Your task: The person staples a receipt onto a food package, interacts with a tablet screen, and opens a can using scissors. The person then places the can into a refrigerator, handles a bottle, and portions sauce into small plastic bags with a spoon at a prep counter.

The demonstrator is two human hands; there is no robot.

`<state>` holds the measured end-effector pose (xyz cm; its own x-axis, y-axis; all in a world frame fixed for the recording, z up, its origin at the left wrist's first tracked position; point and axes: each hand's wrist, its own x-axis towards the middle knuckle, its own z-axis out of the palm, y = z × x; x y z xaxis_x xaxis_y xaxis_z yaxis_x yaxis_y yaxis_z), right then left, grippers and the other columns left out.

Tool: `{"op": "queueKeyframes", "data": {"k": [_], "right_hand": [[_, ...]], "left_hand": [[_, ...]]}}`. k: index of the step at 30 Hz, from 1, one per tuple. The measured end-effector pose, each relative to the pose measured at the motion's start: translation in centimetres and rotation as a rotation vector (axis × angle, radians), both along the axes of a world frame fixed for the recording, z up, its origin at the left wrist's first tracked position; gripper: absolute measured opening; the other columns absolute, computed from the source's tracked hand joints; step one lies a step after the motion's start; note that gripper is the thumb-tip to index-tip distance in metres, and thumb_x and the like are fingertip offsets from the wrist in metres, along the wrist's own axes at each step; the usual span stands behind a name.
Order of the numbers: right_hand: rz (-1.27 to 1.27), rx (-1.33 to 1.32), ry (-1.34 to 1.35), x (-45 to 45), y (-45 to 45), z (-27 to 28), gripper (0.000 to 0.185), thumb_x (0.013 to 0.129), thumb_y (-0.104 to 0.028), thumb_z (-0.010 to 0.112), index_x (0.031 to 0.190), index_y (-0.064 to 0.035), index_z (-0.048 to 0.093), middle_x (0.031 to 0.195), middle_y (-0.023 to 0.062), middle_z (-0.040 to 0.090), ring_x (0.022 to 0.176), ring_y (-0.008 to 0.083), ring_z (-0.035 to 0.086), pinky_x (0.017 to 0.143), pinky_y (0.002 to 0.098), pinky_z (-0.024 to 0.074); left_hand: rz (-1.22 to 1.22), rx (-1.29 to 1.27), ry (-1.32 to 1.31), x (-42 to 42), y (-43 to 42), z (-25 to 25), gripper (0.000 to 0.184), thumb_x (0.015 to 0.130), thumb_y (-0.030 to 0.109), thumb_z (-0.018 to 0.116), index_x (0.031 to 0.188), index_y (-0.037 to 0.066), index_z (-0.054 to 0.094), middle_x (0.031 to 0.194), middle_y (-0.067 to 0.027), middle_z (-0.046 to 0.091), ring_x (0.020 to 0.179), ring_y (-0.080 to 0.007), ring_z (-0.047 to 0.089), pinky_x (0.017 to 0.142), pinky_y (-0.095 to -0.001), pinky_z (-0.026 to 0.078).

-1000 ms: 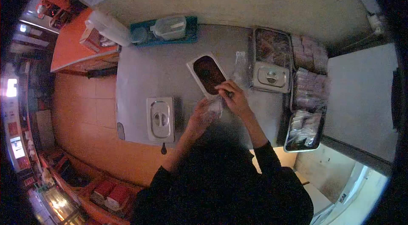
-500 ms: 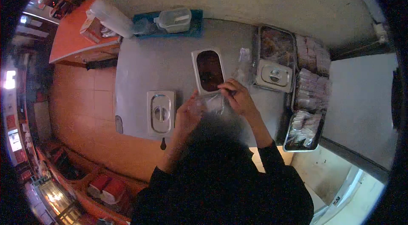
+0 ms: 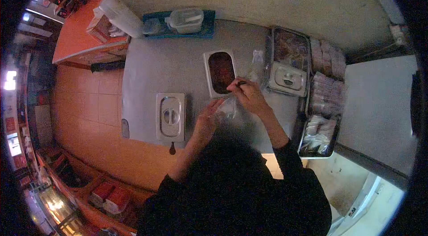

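Observation:
A steel container (image 3: pixel 207 75) with dark red contents (image 3: pixel 221 73) stands on the grey table (image 3: pixel 151 71). Just below its near end, my left hand (image 3: pixel 207 120) is closed on a clear plastic bag (image 3: pixel 228 107). My right hand (image 3: pixel 246 95) is pinched over the near right corner of the container, above the bag; what its fingers hold is too small to name. A lidded steel container (image 3: pixel 170 117) lies to the left of my left hand. More clear plastic (image 3: pixel 257 60) lies right of the open container.
A blue tray (image 3: pixel 207 25) with clear plastic tubs is at the back. On the right are a steel tray (image 3: pixel 290 44) partly under a steel lid (image 3: pixel 287 79), stacks of packets (image 3: pixel 328 93) and a tray of wrapped packets (image 3: pixel 318 133). An orange counter (image 3: pixel 71 39) stands at left.
The open container has turned more upright in view and sits nearer my left hand's top edge. My left hand has moved up and right with the bag since half a second ago.

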<state>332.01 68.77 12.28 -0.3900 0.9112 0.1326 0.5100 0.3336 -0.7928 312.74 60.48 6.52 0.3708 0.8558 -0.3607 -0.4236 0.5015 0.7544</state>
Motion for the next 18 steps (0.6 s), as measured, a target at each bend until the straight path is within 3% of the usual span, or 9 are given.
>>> {"op": "queueKeyframes", "data": {"k": [1,2,4,6,8,11,13,14,18], "right_hand": [[-0.107,-0.102,0.089,-0.2,0.0,-1.2,0.030,0.093,-0.027,0.049,0.089,-0.0016,0.064,0.083,0.0076,0.064,0.076,0.0201,0.059,0.068,0.0307,0.0461],[-0.212,-0.201,0.179,-0.3,0.2,-2.3,0.033,0.094,-0.030,0.048,0.088,-0.0022,0.064,0.081,0.0060,0.063,0.071,0.0166,0.058,0.064,0.0279,0.0449],[-0.327,-0.303,0.349,0.4,1.0,-3.8,0.034,0.094,-0.032,0.047,0.087,-0.0028,0.064,0.079,0.0046,0.062,0.070,0.0139,0.056,0.063,0.0258,0.0433],[-0.436,-0.408,0.520,1.4,1.4,-4.6,0.036,0.094,-0.034,0.047,0.086,-0.0034,0.064,0.078,0.0032,0.062,0.068,0.0112,0.054,0.061,0.0238,0.0416],[-0.571,-0.487,0.402,1.9,1.5,-4.1,0.021,0.090,-0.013,0.051,0.079,-0.0014,0.064,0.077,0.0082,0.064,0.068,0.0158,0.059,0.066,0.0292,0.0488],[-0.324,-0.074,0.419,1.6,0.3,-3.9,0.023,0.091,-0.014,0.050,0.079,-0.0017,0.065,0.078,0.0067,0.064,0.070,0.0146,0.060,0.068,0.0281,0.0491],[-0.166,0.073,0.312,0.9,0.3,-3.7,0.021,0.091,-0.014,0.051,0.082,-0.0011,0.065,0.081,0.0062,0.063,0.069,0.0133,0.058,0.067,0.0263,0.0482],[-0.010,0.223,0.202,0.6,0.3,-3.7,0.019,0.091,-0.014,0.053,0.084,-0.0006,0.064,0.084,0.0057,0.062,0.068,0.0120,0.055,0.066,0.0245,0.0473],[-0.122,-0.105,0.306,0.3,0.0,-3.7,0.024,0.092,-0.019,0.051,0.085,-0.0012,0.065,0.079,0.0047,0.061,0.067,0.0112,0.056,0.065,0.0255,0.0467]], "left_hand": [[-0.149,0.216,0.367,-0.1,0.3,0.3,0.050,0.091,0.018,0.049,0.138,0.012,0.032,0.138,-0.0051,0.037,0.107,-0.0183,0.048,0.085,-0.0299,0.041],[-0.150,0.219,0.368,-0.1,0.5,0.2,0.050,0.091,0.018,0.049,0.138,0.012,0.032,0.138,-0.0051,0.037,0.107,-0.0183,0.048,0.085,-0.0299,0.041],[0.044,-0.197,-0.067,-0.3,0.9,-0.6,0.050,0.091,0.016,0.050,0.138,0.014,0.032,0.134,-0.0057,0.040,0.097,-0.0179,0.053,0.078,-0.0280,0.045],[0.028,-0.209,-0.112,-0.9,0.7,-2.2,0.048,0.091,0.018,0.051,0.136,0.015,0.035,0.129,-0.0067,0.044,0.094,-0.0182,0.054,0.076,-0.0287,0.046],[0.009,-0.227,-0.159,-1.4,0.1,-2.5,0.046,0.091,0.021,0.052,0.134,0.015,0.038,0.124,-0.0078,0.049,0.090,-0.0185,0.055,0.074,-0.0294,0.047],[-0.107,0.003,0.152,-1.4,-0.3,-1.6,0.047,0.089,0.028,0.053,0.131,0.010,0.040,0.112,-0.0116,0.056,0.089,-0.0203,0.056,0.073,-0.0328,0.047],[0.035,-0.464,-0.078,-1.4,0.0,-0.5,0.048,0.090,0.037,0.049,0.128,0.008,0.044,0.112,-0.0140,0.056,0.094,-0.0252,0.055,0.077,-0.0369,0.049],[0.032,-0.467,-0.074,-1.5,-0.2,-0.7,0.048,0.090,0.037,0.049,0.128,0.008,0.044,0.112,-0.0140,0.056,0.094,-0.0252,0.055,0.077,-0.0369,0.049],[0.068,-0.485,-0.528,-1.5,-0.1,-0.4,0.055,0.085,0.039,0.053,0.129,0.008,0.042,0.110,-0.0135,0.056,0.091,-0.0278,0.056,0.074,-0.0431,0.048]]}}
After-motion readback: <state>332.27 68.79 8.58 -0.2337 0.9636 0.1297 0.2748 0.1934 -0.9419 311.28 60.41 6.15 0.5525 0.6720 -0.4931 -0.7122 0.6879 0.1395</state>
